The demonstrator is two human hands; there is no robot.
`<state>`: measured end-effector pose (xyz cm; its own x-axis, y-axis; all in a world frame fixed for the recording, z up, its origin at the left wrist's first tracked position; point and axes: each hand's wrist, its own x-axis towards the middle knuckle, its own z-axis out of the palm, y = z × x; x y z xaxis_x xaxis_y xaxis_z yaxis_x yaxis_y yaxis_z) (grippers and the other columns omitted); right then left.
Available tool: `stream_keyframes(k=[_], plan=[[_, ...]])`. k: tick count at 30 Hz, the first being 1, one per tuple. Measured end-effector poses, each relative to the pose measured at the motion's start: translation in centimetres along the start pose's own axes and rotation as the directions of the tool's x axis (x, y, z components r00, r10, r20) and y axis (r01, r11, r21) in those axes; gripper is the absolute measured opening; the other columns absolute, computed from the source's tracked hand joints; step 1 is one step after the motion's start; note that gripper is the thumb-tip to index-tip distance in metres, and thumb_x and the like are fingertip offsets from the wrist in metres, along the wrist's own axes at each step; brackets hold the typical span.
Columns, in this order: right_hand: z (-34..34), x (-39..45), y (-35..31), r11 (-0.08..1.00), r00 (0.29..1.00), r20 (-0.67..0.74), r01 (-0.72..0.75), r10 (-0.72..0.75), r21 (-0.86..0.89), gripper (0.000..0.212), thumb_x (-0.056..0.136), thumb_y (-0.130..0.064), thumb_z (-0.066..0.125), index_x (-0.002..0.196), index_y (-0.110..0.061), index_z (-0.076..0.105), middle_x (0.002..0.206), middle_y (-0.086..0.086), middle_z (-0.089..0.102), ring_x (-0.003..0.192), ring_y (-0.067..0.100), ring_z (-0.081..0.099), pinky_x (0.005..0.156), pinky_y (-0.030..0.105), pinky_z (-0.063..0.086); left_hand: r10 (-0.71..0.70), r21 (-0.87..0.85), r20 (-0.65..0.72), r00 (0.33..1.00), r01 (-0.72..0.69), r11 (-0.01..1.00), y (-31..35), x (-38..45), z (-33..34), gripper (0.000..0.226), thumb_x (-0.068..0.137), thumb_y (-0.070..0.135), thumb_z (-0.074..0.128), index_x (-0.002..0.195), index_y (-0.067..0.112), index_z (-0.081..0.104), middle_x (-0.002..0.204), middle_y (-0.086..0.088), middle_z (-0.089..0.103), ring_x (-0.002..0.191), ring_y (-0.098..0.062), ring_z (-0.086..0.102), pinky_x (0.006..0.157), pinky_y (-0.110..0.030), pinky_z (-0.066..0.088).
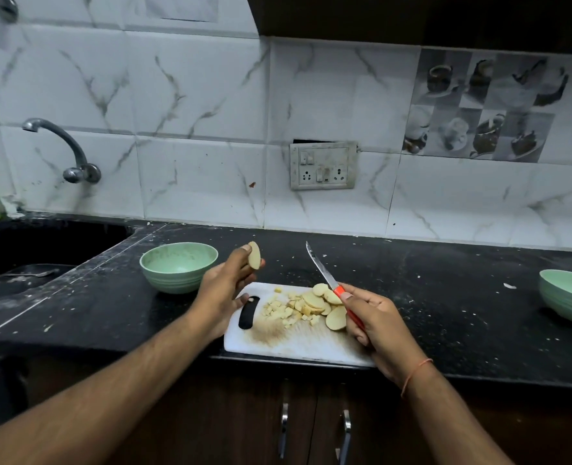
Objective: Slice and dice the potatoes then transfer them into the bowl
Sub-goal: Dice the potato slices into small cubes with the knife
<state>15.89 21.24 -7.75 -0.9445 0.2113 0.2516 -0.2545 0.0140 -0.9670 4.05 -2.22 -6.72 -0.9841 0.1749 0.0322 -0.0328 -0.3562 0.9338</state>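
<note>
Two hands raised, left hand [226, 290] pinching slice [254, 255]

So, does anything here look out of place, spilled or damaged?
Yes. Small pale scraps are scattered over the black counter, off the cutting board. The board has a brownish stain near its front. Above the switch plate a dark gap shows in the tile. Both green bowls look empty.
</note>
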Motion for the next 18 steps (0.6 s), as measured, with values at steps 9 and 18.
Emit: stream_keyframes(k=[9,18], plan=[[4.7,-2.6,-1.4,0.519,0.971,0.236,0.189,0.026,-0.834,0.034,0.099,-0.047,0.046,0.125,-0.04,0.066,0.086,-0.009,0.074,0.076,0.013,0.066,0.07,0.035,0.054,0.071,-0.074,-0.003,0.997,-0.071,0.995,-1.8,-0.5,-1.2,0.027,0.1,0.041,0.069,0.106,0.018,0.08,0.115,-0.005,0.08,0.106,-0.014,0.064,0.088,-0.032,0.046],[9.6,-4.6,-1.7,0.015,0.983,0.179,0.18,-0.036,-0.984,0.033,0.098,-0.031,0.04,0.127,-0.029,0.056,0.101,0.004,0.069,0.096,0.03,0.063,0.065,0.035,0.035,0.083,-0.047,-0.021,0.996,-0.083,0.995,-1.9,-0.5,-1.2,0.023,0.099,0.041,0.069,0.097,0.02,0.079,0.119,-0.008,0.079,0.104,-0.013,0.064,0.094,-0.034,0.046]])
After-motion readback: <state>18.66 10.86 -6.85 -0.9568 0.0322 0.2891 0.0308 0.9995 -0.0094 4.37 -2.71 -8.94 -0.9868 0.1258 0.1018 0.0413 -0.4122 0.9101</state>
